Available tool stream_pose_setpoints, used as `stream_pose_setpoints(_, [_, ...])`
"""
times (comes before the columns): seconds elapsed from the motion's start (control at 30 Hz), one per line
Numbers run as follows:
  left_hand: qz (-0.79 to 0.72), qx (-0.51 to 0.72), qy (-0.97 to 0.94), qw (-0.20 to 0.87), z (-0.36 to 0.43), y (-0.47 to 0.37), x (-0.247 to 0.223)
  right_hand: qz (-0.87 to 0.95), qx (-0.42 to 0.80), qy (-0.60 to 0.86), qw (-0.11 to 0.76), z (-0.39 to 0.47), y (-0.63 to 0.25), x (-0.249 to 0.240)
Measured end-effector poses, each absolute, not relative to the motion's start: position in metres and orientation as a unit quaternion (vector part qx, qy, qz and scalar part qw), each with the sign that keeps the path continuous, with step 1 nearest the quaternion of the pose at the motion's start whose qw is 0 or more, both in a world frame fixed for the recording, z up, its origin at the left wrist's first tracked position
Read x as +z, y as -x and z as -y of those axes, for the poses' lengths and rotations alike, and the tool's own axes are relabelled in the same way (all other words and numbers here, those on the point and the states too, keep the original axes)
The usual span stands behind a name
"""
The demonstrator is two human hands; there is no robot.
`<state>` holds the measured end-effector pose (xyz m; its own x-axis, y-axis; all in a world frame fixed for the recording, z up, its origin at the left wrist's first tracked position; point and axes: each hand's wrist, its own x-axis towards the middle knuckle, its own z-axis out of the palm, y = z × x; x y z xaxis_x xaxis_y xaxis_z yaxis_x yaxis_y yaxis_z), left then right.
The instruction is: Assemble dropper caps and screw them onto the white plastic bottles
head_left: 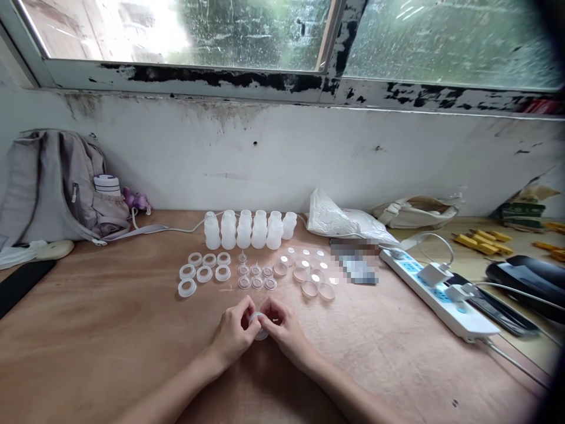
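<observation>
"What is each hand doing?"

"The left hand (233,327) pinches a pale translucent ring (256,316) between thumb and fingers, and the right hand (286,325) pinches it from the other side. The two meet at it, fingertips curled in close."

"Where is that ring, exactly?"

"Low over the bench (110,335), a little below the middle of the view. A pale rounded part shows just under it, but the fingers cover too much for me to tell whether the two are joined."

"Take that ring as the clock's centre. What lies round it?"

"Seven white rings (203,280) between ten and eleven o'clock. At twelve, nearest, seven small clear teat-like pieces (257,283); farther out that way, upright frosted bottles (243,234) standing close together. Clear round cups (302,271) sit between one and two."

"And farther off?"

"A grey backpack (48,182) against the wall at ten, a padded white package (329,217) at one, and a white power strip (468,323) with plugs in it at three."
</observation>
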<state>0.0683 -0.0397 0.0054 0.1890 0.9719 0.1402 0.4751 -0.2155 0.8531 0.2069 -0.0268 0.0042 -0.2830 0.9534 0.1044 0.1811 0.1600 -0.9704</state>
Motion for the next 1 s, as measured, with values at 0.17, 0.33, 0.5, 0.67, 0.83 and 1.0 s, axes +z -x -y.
stream_pose_setpoints(0.17, [-0.54,0.375,-0.68,0.324,0.038,-0.068,0.005,0.634,0.477,0.441,0.42,0.024,-0.202,0.003])
stream_pose_setpoints(0.33, [-0.542,0.381,-0.673,0.327,0.037,-0.066,0.008,0.619,0.519,0.426,0.406,0.024,-0.205,0.003])
stream_pose_setpoints(0.5, [-0.538,0.361,-0.7,0.301,0.041,-0.066,0.009,0.646,0.473,0.425,0.422,0.024,-0.209,0.001])
stream_pose_setpoints(0.67, [-0.502,0.367,-0.728,0.288,0.044,-0.064,0.012,0.652,0.469,0.412,0.431,0.026,-0.211,0.003])
stream_pose_setpoints(0.83, [-0.501,0.378,-0.726,0.28,0.043,-0.063,0.011,0.653,0.476,0.401,0.431,0.027,-0.211,0.01])
stream_pose_setpoints(1.0, [-0.496,0.379,-0.729,0.281,0.04,-0.061,0.01,0.648,0.492,0.391,0.43,0.028,-0.209,0.014])
